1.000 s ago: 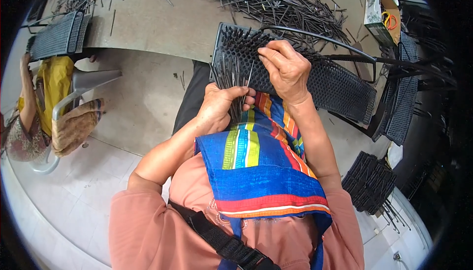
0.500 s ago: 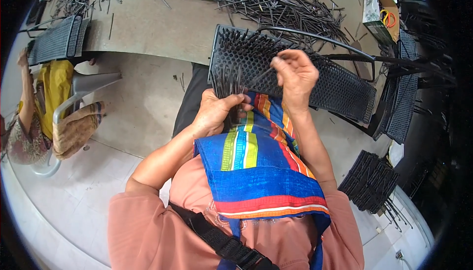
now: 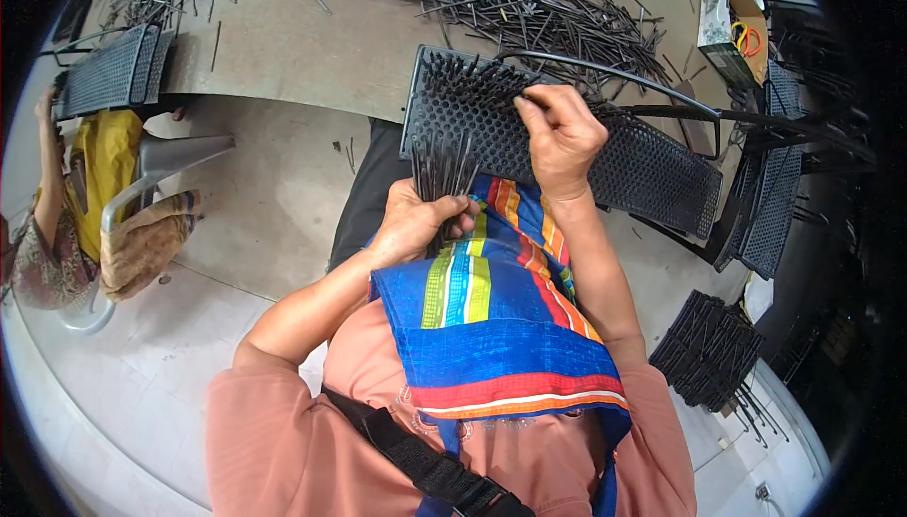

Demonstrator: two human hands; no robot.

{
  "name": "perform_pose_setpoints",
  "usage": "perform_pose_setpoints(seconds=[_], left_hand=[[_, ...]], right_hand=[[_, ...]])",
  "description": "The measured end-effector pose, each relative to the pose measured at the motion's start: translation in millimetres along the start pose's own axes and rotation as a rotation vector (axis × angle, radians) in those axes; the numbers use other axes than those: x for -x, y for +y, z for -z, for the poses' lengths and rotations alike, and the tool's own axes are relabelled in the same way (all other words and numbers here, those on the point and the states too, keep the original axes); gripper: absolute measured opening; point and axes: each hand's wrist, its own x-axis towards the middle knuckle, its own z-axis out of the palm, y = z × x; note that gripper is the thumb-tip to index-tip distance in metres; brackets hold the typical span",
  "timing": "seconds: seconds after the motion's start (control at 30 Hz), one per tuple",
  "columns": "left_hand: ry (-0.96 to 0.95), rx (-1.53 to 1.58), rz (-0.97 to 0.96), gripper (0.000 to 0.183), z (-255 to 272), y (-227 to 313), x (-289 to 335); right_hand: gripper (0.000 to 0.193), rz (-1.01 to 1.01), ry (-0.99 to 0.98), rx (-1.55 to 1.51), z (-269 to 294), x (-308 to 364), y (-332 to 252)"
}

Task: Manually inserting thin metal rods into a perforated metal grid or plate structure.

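A bundle of thin black sticks (image 3: 442,166) fans upward from my left hand (image 3: 413,218), whose fingers and thumb are closed round its lower part. My right hand (image 3: 565,139) is pinched at the black perforated rack (image 3: 652,163), its fingertips at a thin black stick among those standing in the holes; the fingers partly hide that stick. Many short sticks (image 3: 458,71) fill the holes along the rack's upper left part, while the holes toward the right end show bare. The rack lies slanted between the table edge and my lap, with a wire handle (image 3: 614,66) arching over it.
Loose black sticks (image 3: 529,21) lie heaped on the table (image 3: 293,54) beyond the rack. A small box (image 3: 732,31) with scissors stands at the far right, near more perforated racks (image 3: 770,177). Another person (image 3: 52,243) sits at left by a grey chair (image 3: 179,163). Dark rods (image 3: 709,352) are stacked low right.
My right hand has moved up and slightly left, away from the bundle, bringing a stick to the rack's standing rows. The left hand still grips the bundle, now held more upright.
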Motion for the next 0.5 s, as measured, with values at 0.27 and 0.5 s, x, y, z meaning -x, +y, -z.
perform_pose_setpoints(seconds=[0.27, 0.5], left_hand=[[0.007, 0.164, 0.016, 0.01, -7.4, 13.1, -5.6], [-0.098, 0.162, -0.026, 0.019, -17.9, 14.4, -7.6]], right_hand=[[0.018, 0.013, -0.169, 0.125, 6.2, 18.3, -11.4], [0.008, -0.952, -0.461, -0.851, 7.2, 49.2, -15.0]])
